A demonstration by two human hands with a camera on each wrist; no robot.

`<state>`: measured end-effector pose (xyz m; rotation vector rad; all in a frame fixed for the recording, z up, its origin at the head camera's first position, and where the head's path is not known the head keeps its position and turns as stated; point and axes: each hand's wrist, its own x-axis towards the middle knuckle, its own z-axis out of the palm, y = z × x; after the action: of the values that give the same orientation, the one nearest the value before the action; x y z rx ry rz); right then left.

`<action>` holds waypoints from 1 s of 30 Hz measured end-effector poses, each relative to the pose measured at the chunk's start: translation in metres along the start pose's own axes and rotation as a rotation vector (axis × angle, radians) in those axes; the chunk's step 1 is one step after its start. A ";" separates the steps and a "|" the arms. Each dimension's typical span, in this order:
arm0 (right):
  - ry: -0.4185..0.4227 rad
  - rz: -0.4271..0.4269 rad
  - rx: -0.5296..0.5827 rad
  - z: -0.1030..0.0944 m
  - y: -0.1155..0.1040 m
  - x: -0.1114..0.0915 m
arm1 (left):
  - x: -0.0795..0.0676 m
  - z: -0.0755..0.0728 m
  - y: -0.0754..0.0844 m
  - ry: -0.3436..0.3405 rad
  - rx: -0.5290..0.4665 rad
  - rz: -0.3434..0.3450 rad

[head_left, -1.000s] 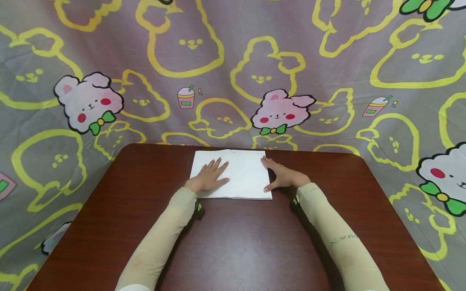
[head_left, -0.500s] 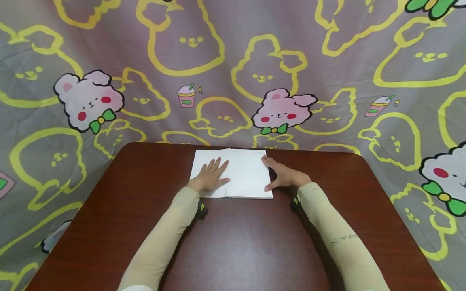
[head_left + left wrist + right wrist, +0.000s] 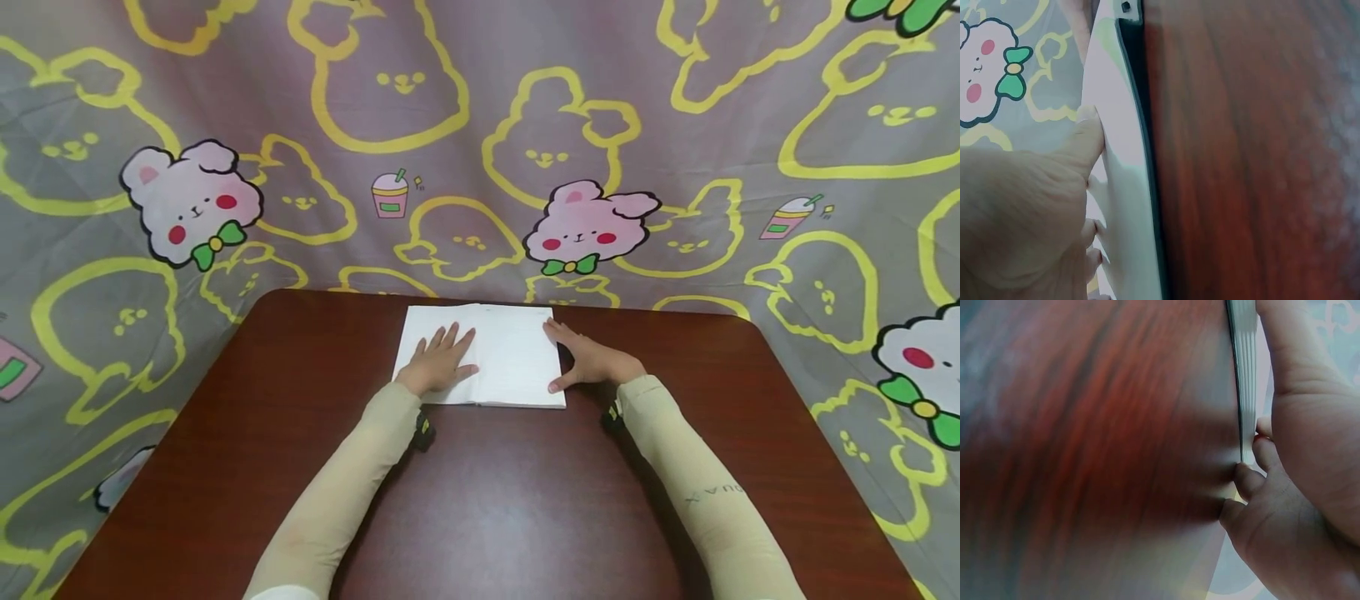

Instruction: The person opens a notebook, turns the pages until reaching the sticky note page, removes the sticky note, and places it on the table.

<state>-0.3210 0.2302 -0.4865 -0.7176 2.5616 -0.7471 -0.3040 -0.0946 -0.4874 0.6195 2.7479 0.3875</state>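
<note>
An open notebook (image 3: 517, 358) with white pages lies flat near the table's far edge. My left hand (image 3: 438, 362) rests on its left page, fingers straight and spread, the thumb towards the spine. At the right page's outer edge is my right hand (image 3: 596, 361), thumb and fingers apart, touching along that side. The left wrist view shows the left hand (image 3: 1022, 212) over the white page, above a dark cover edge. From the right wrist, stacked page edges (image 3: 1246, 369) show beside the right hand (image 3: 1310, 425), its lower fingertips down by the table surface.
The dark reddish-brown table (image 3: 480, 500) has rounded far corners. Behind and beside it hangs a grey curtain (image 3: 450, 108) with yellow outlines and rabbit faces. A small black device (image 3: 424, 431) sits under the left wrist, another (image 3: 612, 417) under the right.
The head view has shifted slightly, so the scene appears a little up and to the right. Both hands keep their places on the notebook, which still lies open.
</note>
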 end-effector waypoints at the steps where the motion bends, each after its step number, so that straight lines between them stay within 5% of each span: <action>1: 0.003 -0.002 -0.001 0.000 0.001 0.000 | 0.000 0.000 0.002 0.001 0.007 -0.004; 15: 0.010 -0.001 -0.001 0.000 0.006 -0.006 | 0.007 0.008 0.014 0.072 -0.007 -0.024; 21: 0.001 0.000 0.000 0.000 0.005 -0.006 | 0.001 0.013 0.030 0.136 0.093 0.026; 30: -0.023 0.022 -0.020 -0.001 0.003 0.002 | -0.014 0.011 0.048 0.183 0.194 0.011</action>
<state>-0.3244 0.2315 -0.4874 -0.6990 2.5554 -0.7030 -0.2706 -0.0570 -0.4787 0.6771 2.9824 0.1893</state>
